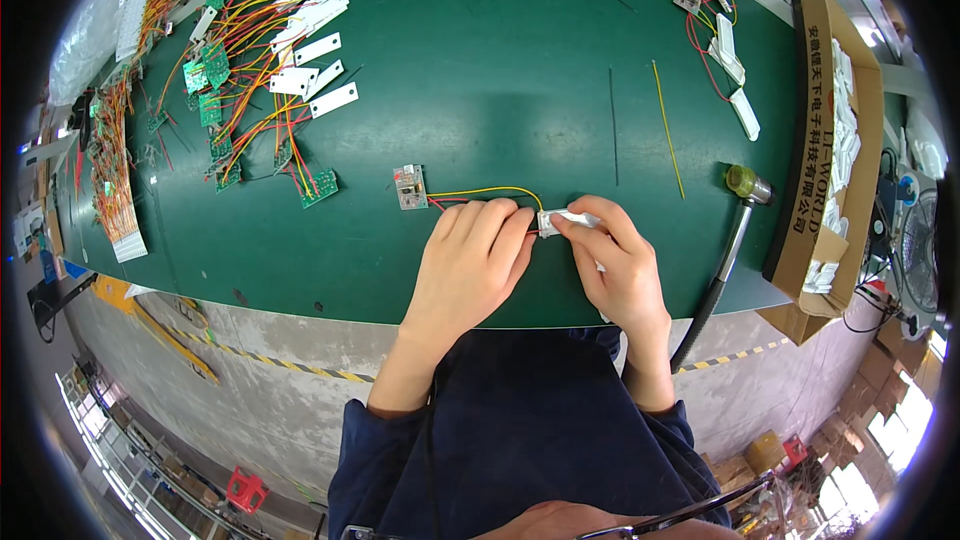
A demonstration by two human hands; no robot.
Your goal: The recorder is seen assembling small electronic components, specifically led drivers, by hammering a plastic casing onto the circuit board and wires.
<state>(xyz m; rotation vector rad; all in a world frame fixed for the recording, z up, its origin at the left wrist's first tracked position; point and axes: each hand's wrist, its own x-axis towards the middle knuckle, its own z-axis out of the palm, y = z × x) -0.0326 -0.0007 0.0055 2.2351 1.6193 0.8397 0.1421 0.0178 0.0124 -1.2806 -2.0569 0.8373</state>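
Near the front edge of the green table, my right hand (622, 258) pinches a small white plastic housing (570, 221) between thumb and fingers. My left hand (472, 258) is closed, its fingertips on the wires close to the housing's left end; the exact grip is partly hidden by the fingers. A yellow wire (490, 190) arches over the left hand from a small circuit board (410, 187) to the housing. Red wire also leaves that board and passes under my left fingers.
Green circuit boards (210, 108) wired to white tabs (335, 100) spread at the left. Finished-looking white housings (745, 114) with wires lie far right. A dark wire (614, 125) and loose yellow wire (668, 130) lie ahead. A hammer (735, 240) and cardboard box (800, 160) stand right.
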